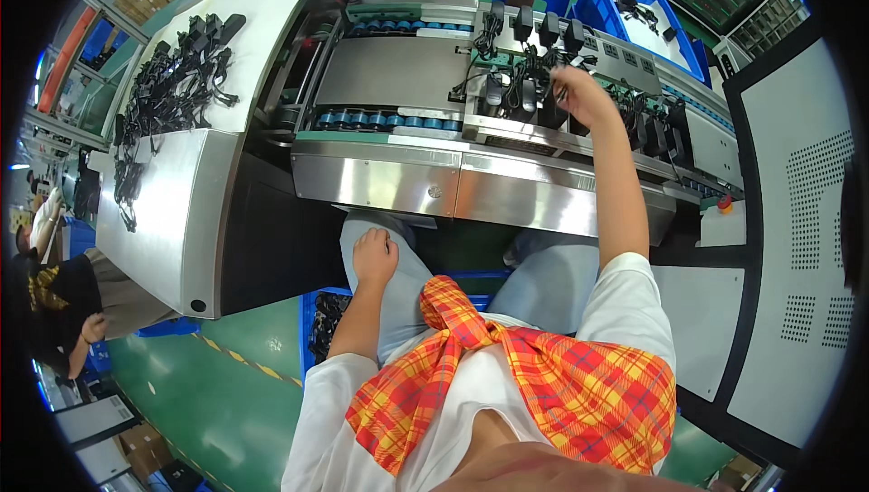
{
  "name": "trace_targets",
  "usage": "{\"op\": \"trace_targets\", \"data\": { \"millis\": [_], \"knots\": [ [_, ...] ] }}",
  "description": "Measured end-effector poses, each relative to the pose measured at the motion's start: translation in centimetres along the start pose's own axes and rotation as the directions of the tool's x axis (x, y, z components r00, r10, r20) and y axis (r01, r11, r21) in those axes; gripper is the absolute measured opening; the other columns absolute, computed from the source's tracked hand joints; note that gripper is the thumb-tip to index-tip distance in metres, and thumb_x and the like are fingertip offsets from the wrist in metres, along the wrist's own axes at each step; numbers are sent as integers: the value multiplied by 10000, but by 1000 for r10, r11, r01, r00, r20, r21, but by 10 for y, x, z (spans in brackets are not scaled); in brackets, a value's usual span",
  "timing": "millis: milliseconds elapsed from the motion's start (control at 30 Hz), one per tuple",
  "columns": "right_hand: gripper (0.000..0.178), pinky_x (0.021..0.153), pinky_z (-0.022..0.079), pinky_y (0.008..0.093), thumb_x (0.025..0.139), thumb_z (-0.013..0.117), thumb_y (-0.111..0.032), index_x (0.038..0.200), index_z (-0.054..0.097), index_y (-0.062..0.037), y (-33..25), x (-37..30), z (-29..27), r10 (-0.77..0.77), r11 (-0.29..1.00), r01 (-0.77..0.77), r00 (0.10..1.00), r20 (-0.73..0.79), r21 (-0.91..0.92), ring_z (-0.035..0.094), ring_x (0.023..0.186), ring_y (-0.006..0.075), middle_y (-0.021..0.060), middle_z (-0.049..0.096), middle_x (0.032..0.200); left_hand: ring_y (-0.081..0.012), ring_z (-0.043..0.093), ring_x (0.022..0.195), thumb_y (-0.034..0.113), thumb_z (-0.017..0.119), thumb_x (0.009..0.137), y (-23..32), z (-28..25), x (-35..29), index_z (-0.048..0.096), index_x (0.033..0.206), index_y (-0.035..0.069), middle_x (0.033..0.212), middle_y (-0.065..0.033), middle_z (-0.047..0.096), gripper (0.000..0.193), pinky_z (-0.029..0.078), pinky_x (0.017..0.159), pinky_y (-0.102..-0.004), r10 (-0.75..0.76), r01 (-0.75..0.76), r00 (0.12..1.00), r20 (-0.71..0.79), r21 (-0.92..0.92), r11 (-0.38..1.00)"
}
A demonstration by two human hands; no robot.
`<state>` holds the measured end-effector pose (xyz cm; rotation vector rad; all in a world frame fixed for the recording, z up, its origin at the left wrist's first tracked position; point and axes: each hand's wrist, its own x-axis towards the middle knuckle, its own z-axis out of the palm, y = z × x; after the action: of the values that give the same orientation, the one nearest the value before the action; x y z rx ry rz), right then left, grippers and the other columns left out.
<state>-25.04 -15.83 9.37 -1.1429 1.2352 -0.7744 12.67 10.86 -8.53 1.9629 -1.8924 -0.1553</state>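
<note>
On the conveyor line's fixture plate stand several black power adapters (522, 23) with bundled black cables (532, 66). My right hand (581, 95) reaches over them, fingers drawn together at the right side of the cable bundle. What is pinched there is too small to make out. Just in front of that hand are adapters with grey faces (529, 94). My left hand (375, 255) lies on my left thigh, fingers spread a little, and holds nothing. More adapters (654, 130) sit further right along the line.
A steel conveyor (389, 171) runs across in front of me. On the left, a white-topped chute (262, 30) carries a tangled pile of black adapters (181, 66). Blue bins (593, 8) stand behind, near another person. A red button (724, 205) sits at right.
</note>
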Motion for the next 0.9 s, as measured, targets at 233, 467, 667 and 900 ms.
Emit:
{"op": "trace_targets", "data": {
  "millis": [233, 467, 667, 900],
  "knots": [
    [85, 687, 496, 259, 821, 624, -96, 821, 554, -48, -23, 62, 22, -323, 557, 416, 906, -273, 719, 532, 629, 127, 22, 557, 719, -308, 541, 773, 131, 549, 729, -2, -2, 3, 546, 738, 50, 762, -109, 533, 81, 425, 708, -431, -25, 26, 1000, 16, -22, 999],
    [206, 726, 478, 315, 798, 644, -196, 868, 610, -5, -4, 119, 4, -425, 885, 358, 882, -203, -298, 601, 737, 202, 79, 634, 804, -308, 542, 767, 127, 552, 729, -1, 3, 2, 555, 749, 56, 761, -104, 532, 74, 423, 701, -431, -2, 2, 1000, 5, -13, 1000],
    [264, 735, 468, 401, 747, 671, -253, 902, 638, -42, -5, 127, 15, -509, 381, 122, 855, -98, -916, 615, 822, 320, 142, 645, 863, -306, 543, 760, 122, 553, 729, -3, 3, 1, 558, 753, 56, 758, -101, 532, 71, 423, 698, -432, -3, 3, 1000, 2, -12, 1000],
    [272, 734, 474, 432, 719, 689, -282, 877, 645, -64, -20, 102, 36, -427, 389, -39, 878, -218, -920, 607, 852, 359, 170, 641, 870, -299, 543, 766, 119, 553, 729, -3, 2, 2, 557, 760, 57, 763, -100, 533, 69, 423, 700, -422, 2, -2, 1000, 23, -24, 1000]
  ]
}}
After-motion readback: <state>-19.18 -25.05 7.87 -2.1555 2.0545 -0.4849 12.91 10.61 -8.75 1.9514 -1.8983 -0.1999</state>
